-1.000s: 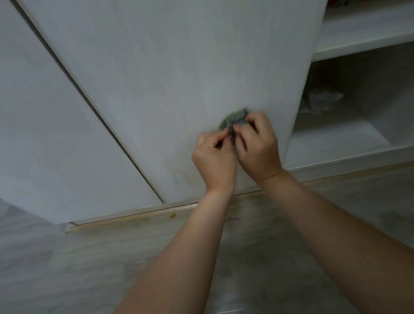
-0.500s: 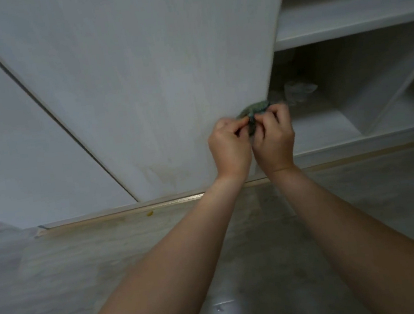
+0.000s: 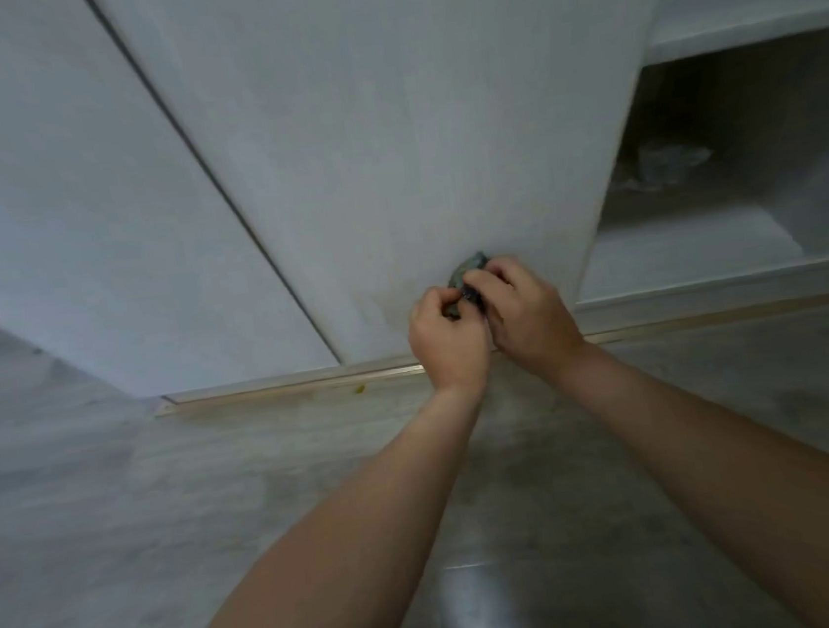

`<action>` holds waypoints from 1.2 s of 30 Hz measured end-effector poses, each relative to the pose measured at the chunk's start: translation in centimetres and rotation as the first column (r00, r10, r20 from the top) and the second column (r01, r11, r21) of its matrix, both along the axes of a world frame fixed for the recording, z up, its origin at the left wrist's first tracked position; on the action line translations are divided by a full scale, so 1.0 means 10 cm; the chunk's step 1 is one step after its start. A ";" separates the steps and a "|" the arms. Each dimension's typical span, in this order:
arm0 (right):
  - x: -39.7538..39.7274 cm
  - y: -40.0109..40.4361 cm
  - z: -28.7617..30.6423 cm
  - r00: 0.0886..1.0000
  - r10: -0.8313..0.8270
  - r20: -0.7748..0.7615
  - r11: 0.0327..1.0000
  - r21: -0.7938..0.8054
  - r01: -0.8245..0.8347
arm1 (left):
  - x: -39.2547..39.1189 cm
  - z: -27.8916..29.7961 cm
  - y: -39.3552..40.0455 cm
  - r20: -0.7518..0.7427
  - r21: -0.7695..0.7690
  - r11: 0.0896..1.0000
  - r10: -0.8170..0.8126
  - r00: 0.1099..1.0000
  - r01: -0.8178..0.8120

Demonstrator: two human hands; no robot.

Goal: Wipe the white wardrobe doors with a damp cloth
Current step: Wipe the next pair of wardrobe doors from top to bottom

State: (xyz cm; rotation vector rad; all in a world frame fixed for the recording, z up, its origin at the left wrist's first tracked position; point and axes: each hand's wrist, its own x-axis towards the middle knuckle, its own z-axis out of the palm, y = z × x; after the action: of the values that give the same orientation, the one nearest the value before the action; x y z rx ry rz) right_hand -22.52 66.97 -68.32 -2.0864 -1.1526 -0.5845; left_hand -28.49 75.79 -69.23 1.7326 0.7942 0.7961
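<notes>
A small greenish cloth [image 3: 466, 267], bunched into a wad, is gripped by both hands against the lower part of a white wardrobe door [image 3: 396, 124]. The left hand [image 3: 449, 338] is seen from the back, its fingers curled tightly around the near end of the cloth, with a dark fold of fabric showing between the knuckles. The right hand [image 3: 531, 311] is held touching the left, its fingers bent over the same wad from the other side; the thumb is hidden, so how it lies cannot be told. Only a little of the cloth is left showing, just beyond the fingertips of both hands, where it is pressed to the door face.

A faint brownish smudge [image 3: 391, 306] is visible on the door just to the left of the left hand's fingers. Further left of the fingers, a dark seam is seen running diagonally, and beyond it a 2nd white door panel [image 3: 63, 199] is set. Below the wrists, a pale metal floor rail [image 3: 281, 383] is laid along the foot of the doors, with a tiny yellow speck [image 3: 359, 388] beside it. Nearer the person than the hands, a grey wood-patterned floor [image 3: 116, 528] is spread, with a bright glare between the forearms.

To the right of the right hand's fingers, open white shelves [image 3: 750, 17] are exposed, and a crumpled clear plastic bag [image 3: 664, 164] is left lying on the lower one, well apart from the hands. The picture is blurred throughout.
</notes>
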 end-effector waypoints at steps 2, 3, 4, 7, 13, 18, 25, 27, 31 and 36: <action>-0.18 0.36 0.03 0.998 0.068 0.018 0.998 0.003 -0.068 | -0.25 0.01 0.28 0.024 0.020 0.997 0.077 0.997 -0.077; -0.28 0.56 0.05 0.997 0.079 0.018 0.996 0.028 -0.079 | -0.37 0.05 0.44 0.044 0.030 0.993 0.111 0.993 -0.112; -0.36 0.73 0.07 0.997 0.072 0.022 0.995 0.062 -0.073 | -0.46 0.09 0.57 0.061 0.046 0.988 0.145 0.988 -0.148; -0.58 1.27 0.18 0.998 0.034 0.060 0.989 0.139 -0.042 | -0.69 0.27 1.06 0.109 0.122 0.965 0.218 0.970 -0.230; -0.69 1.87 0.16 0.997 -0.077 0.005 0.976 0.202 0.074 | -0.68 0.36 1.65 0.179 0.189 0.959 0.178 0.968 -0.211; -0.72 1.89 -0.49 0.991 -0.087 -0.099 0.995 0.048 0.092 | -0.65 -0.41 1.83 -0.021 -0.155 0.982 0.105 0.994 -0.107; -0.74 1.76 -1.01 0.974 -0.117 -0.192 0.982 -0.168 0.085 | -0.73 -0.87 1.75 -0.042 -0.509 0.861 -0.034 0.999 0.007; -0.82 1.76 -0.86 0.974 -0.122 -0.190 0.992 -0.036 0.117 | -0.74 -0.70 1.75 0.026 -0.519 0.855 0.018 0.999 -0.002; -0.75 1.75 -0.23 0.982 -0.158 -0.107 0.920 0.345 0.186 | -0.60 -0.10 1.73 0.302 -0.417 0.906 0.068 0.951 0.068; -0.63 1.66 -0.29 0.974 -0.207 -0.097 0.923 0.310 0.227 | -0.46 -0.21 1.58 0.264 -0.390 0.920 0.081 0.961 0.029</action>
State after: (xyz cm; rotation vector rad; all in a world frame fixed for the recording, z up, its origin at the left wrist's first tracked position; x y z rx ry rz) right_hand -28.77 83.53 -71.24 -1.9445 -0.7379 -0.7513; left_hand -33.12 91.63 -71.33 1.2254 0.7283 0.8125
